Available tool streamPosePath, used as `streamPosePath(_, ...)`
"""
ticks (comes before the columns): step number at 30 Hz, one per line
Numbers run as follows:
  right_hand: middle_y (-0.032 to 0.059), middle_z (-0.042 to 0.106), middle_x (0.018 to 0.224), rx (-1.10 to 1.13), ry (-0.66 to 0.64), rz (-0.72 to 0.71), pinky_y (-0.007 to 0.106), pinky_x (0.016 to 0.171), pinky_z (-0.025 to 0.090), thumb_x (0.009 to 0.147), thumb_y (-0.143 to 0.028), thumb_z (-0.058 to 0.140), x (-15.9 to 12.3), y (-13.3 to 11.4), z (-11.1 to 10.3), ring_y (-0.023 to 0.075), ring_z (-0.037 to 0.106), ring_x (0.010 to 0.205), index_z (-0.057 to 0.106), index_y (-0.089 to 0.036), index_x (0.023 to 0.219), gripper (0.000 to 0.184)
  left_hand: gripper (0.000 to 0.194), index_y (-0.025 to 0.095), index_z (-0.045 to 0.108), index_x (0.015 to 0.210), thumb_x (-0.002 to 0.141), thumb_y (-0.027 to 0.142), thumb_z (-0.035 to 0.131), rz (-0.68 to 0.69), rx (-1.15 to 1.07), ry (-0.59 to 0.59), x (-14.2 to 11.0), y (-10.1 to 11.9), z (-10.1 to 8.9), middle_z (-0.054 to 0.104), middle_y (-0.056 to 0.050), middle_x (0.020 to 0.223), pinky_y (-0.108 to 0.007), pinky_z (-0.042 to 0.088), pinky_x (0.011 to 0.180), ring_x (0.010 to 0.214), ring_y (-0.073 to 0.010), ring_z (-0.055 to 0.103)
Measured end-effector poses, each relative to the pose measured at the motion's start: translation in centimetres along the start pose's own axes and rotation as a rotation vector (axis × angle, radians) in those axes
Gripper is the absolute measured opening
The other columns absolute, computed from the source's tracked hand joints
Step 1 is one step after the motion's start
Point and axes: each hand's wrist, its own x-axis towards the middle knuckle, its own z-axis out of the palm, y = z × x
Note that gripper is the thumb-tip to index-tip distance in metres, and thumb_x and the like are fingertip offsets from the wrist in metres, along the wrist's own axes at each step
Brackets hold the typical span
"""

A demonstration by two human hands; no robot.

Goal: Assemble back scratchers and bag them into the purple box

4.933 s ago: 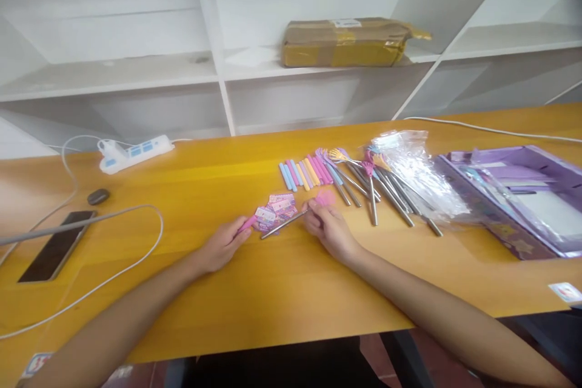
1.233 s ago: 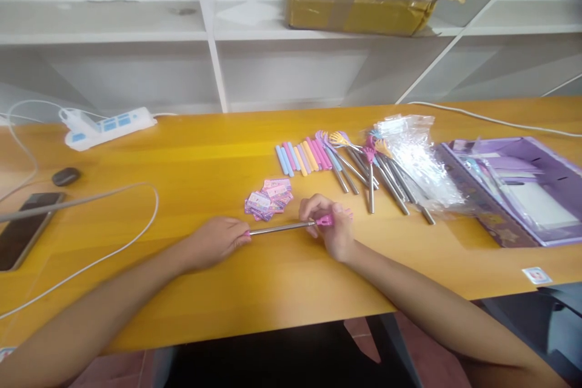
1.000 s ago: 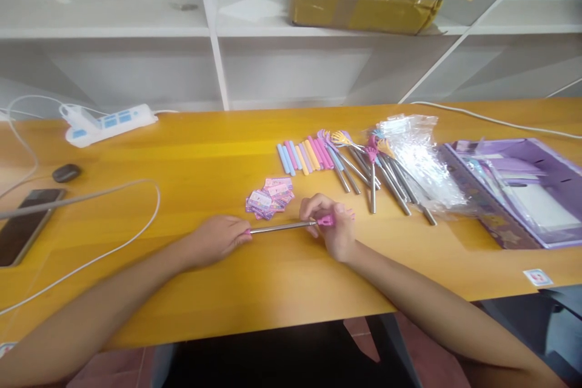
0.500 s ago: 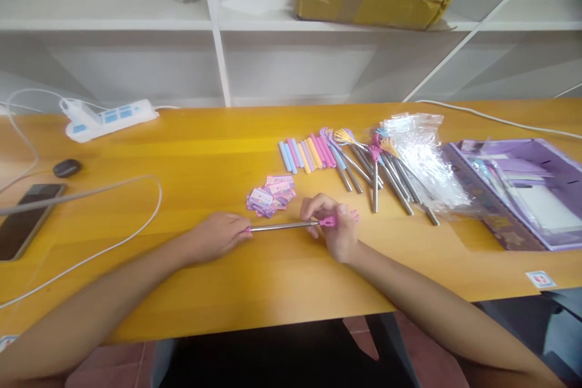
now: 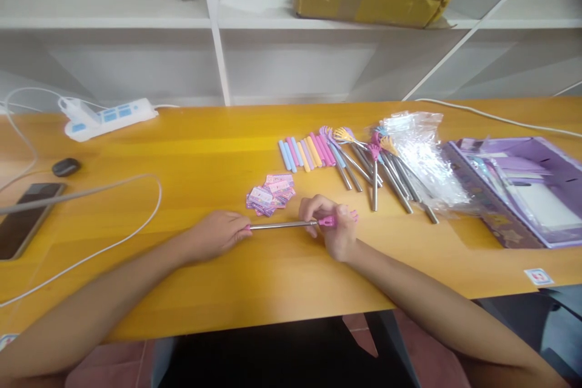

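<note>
A telescopic back scratcher [image 5: 284,225] with a silver rod and a pink claw lies level between my two hands, just above the desk. My left hand [image 5: 219,234] is closed around its pink handle end, most of which the fingers hide. At the other end my right hand [image 5: 334,227] grips the pink claw head, with the thumb over it and the fingers curled. Just beyond the rod is a loose pile of small printed cards [image 5: 271,194]. Farther back, pink, blue, orange and purple handle tubes [image 5: 308,153] lie in a row.
Several more back scratchers [image 5: 394,170] lie right of the tubes, beside clear plastic bags [image 5: 427,160]. A purple box [image 5: 500,200] stands at the right. On the left are a power strip [image 5: 111,119], a phone [image 5: 30,218] and a looping white cable [image 5: 157,200].
Almost nothing differs. Both hands keep the same hold on the back scratcher, and the view has shifted very slightly.
</note>
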Motion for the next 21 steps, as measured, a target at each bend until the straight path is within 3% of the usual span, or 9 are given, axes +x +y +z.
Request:
streamPosePath(18,0.0001,0.052,0.067,0.021,-0.021,0.023,0.026,0.052,0.036,0.107,-0.074,0.026,0.4,1.0,-0.3,0.0107,0.041,0.05,0.057,-0.019,0.084,0.067,0.044,0.021,0.057,0.085,0.115,0.043,0.034,0.014,-0.042,-0.007,0.0,0.1,-0.1,0.064,-0.005,0.082,-0.033,0.038,0.069,0.071,-0.0212,0.057)
streamPosePath(21,0.0008,0.058,0.07,0.019,-0.182,0.091,0.025,0.052,0.039,0.109,-0.073,0.025,-0.2,1.7,0.4,0.0115,0.046,0.052,0.059,-0.019,0.098,0.065,0.045,0.021,0.059,0.087,0.115,0.045,0.032,0.062,-0.054,-0.002,0.1,0.4,0.0,0.064,-0.005,0.081,-0.033,0.038,0.068,0.07,-0.0206,0.057)
